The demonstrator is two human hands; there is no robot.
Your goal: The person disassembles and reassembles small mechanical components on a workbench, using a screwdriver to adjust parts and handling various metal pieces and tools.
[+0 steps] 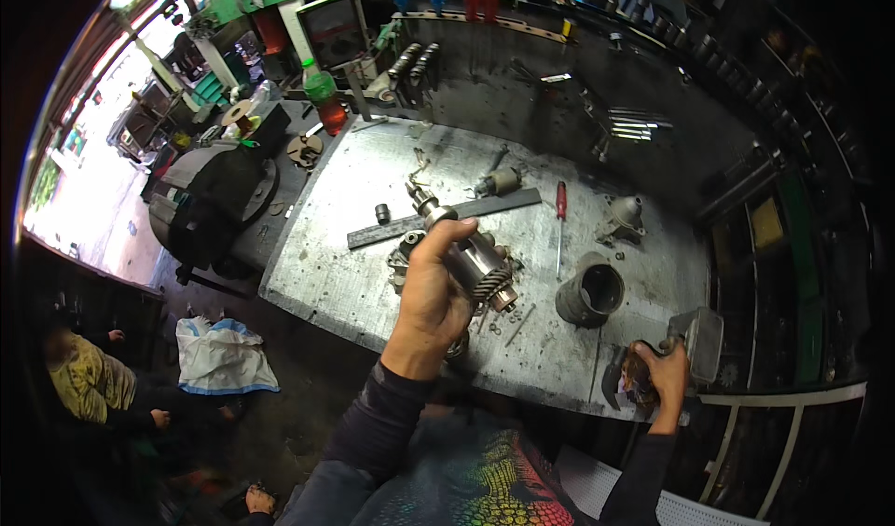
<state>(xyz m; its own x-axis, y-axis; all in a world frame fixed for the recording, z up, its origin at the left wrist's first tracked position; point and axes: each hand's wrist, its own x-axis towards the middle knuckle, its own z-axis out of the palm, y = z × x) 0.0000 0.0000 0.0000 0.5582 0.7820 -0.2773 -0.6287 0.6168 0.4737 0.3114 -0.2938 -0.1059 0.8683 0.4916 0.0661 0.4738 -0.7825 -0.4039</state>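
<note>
"Currently the left hand point(436, 302) grasps the geared shaft point(477, 267) above the counter point(312, 246), thumb across its smooth body; how best to handle it?"

"Probably a firm hold there, clear of the helical teeth; I'd keep both ends off the small rings point(516, 318) below."

"And the right hand point(666, 371)?"

"Its fingers appear curled round a brownish lump point(636, 377), beside the clear tub point(704, 344); cannot identify that lump; the left hand's far fingertips are hidden; parts behind that hand are partly covered."
</note>
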